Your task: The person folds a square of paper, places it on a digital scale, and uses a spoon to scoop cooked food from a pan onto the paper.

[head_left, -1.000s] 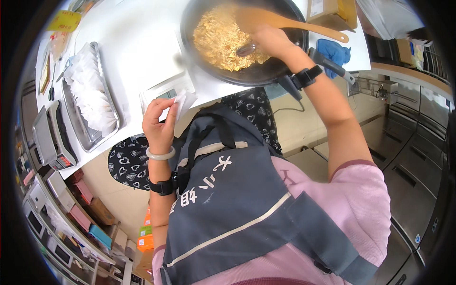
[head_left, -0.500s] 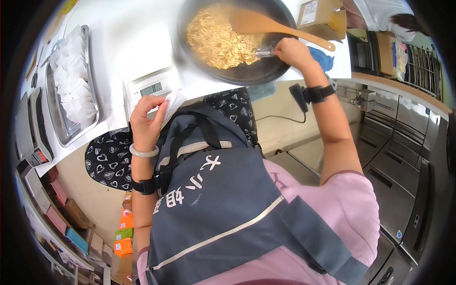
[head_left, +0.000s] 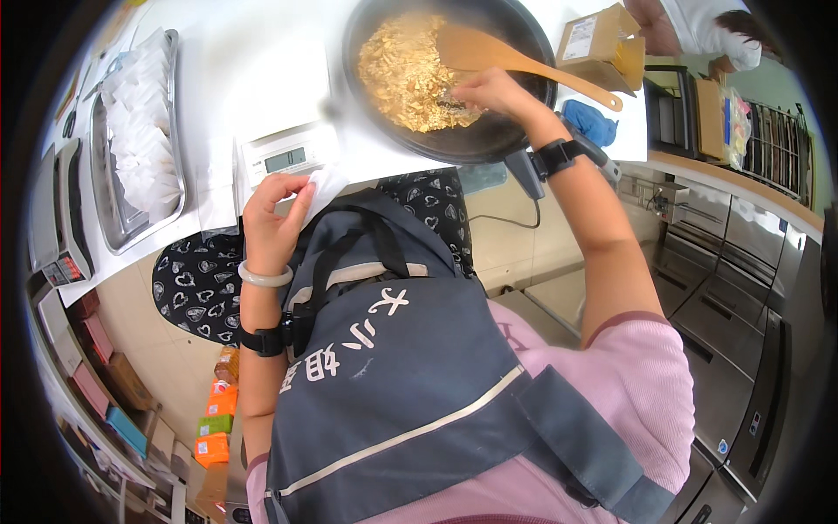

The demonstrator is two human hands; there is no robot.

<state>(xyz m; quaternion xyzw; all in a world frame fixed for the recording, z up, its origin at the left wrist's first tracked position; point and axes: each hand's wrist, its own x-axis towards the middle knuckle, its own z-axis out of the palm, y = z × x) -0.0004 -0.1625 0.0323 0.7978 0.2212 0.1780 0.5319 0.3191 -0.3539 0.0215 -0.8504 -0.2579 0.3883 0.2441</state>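
My left hand (head_left: 275,217) pinches a small white paper bag (head_left: 326,187) between thumb and fingers, in front of the kitchen scale (head_left: 258,155). Over the black pan (head_left: 511,131), my right hand (head_left: 491,91) is closed on a small scoop (head_left: 448,100). The scoop's end sits in golden, flaky food (head_left: 397,65) that fills the pan's left part; fingers and food hide much of it. A wooden spatula (head_left: 497,59) rests across the pan, its handle past the right rim.
On the left, a metal tray (head_left: 182,188) holds many white paper bags (head_left: 140,113); another scale (head_left: 65,236) stands beside it. An open cardboard box (head_left: 602,48) and a blue cloth (head_left: 591,122) lie right of the pan. Another person (head_left: 707,31) is at the far right.
My right hand has moved left, from the pan's right side into the food, taking the scoop with it. My left hand still pinches the paper bag in nearly the same place.
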